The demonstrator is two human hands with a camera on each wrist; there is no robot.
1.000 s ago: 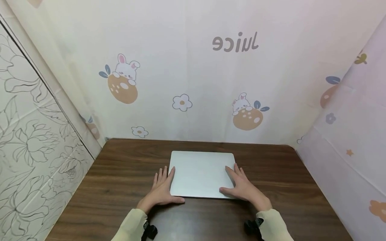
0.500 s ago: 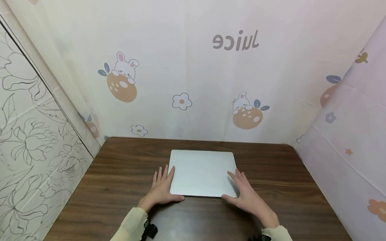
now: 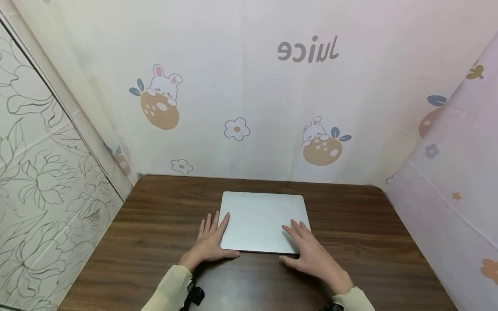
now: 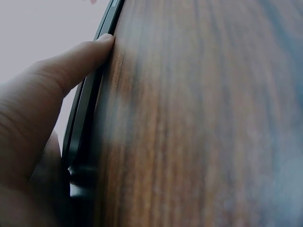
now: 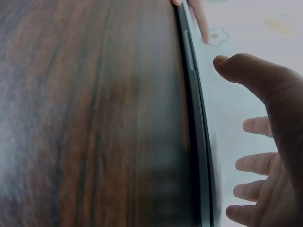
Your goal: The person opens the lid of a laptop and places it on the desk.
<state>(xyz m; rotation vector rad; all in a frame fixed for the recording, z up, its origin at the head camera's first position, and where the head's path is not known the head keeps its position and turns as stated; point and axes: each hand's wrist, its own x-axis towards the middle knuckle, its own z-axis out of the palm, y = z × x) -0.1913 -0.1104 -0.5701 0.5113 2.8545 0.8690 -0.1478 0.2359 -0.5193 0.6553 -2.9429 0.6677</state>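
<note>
A closed silver laptop (image 3: pixel 260 220) lies flat on the dark wooden table. My left hand (image 3: pixel 210 244) rests at its front left corner, fingers spread along the left side. In the left wrist view, the left thumb (image 4: pixel 75 64) touches the laptop's dark front edge. Over the front right part of the lid is my right hand (image 3: pixel 313 255), fingers spread. The right wrist view shows the right thumb (image 5: pixel 251 73) raised clear of the laptop's front edge (image 5: pixel 201 127), which has a small notch. Neither hand has its fingers curled round anything.
The brown table (image 3: pixel 163 224) extends to both sides of the laptop and in front of it. Printed cloth (image 3: pixel 241 86) with rabbits and flowers hangs behind it, with more cloth on the left and right. A black wrist device (image 3: pixel 196 296) sits below the left hand.
My right hand first shifted outward to the laptop's right edge, then came back left over the lid, with the thumb off the front edge. The left hand and the laptop stay in place.
</note>
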